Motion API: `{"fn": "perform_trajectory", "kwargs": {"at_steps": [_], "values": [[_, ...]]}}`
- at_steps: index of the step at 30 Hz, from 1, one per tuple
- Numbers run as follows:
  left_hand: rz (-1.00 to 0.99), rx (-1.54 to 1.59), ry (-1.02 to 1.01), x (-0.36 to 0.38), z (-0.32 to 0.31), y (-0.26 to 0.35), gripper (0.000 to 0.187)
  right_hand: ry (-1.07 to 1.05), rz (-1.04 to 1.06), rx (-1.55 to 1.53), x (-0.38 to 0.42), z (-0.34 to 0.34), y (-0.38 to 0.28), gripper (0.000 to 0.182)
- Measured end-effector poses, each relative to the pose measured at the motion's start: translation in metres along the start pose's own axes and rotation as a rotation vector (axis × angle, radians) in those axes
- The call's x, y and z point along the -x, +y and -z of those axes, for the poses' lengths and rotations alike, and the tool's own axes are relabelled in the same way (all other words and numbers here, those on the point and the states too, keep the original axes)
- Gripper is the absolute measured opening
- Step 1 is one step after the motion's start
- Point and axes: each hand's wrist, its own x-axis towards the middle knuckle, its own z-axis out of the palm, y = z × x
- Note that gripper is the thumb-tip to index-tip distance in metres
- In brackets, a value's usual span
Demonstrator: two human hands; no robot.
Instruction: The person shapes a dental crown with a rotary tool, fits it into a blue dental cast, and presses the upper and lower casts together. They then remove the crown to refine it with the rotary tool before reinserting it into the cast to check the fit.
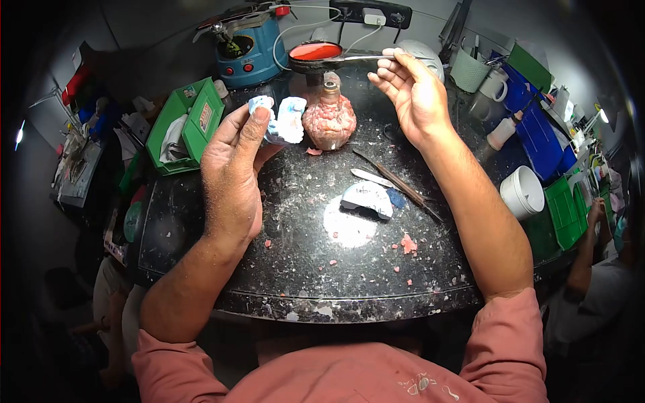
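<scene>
Dental cast held up, ladle of red wax over the burner

Head view: left hand (232,168) pinches a white-blue cast (282,121), its lower part hidden by fingers; right hand (410,91) grips the ladle (316,54) handle above the wax-crusted burner (328,117), whose flame is hard to make out

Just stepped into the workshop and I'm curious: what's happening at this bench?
A person in a pink shirt sits at a dark speckled worktable. Their left hand holds up a white-and-blue plaster dental cast. Their right hand holds the handle of a ladle of red molten wax above a wax-crusted spirit lamp. Another cast and thin hand tools lie on the table, among pink wax flecks.
</scene>
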Motion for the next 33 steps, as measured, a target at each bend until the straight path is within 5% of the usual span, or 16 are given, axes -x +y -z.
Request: {"fn": "perform_trajectory", "kwargs": {"at_steps": [33], "values": [[0.014,-0.021,-0.038,0.0025,-0.0014,-0.0006,0.026,-0.049,0.037,0.134,0.0086,0.0077,0.0001,0.021]]}}
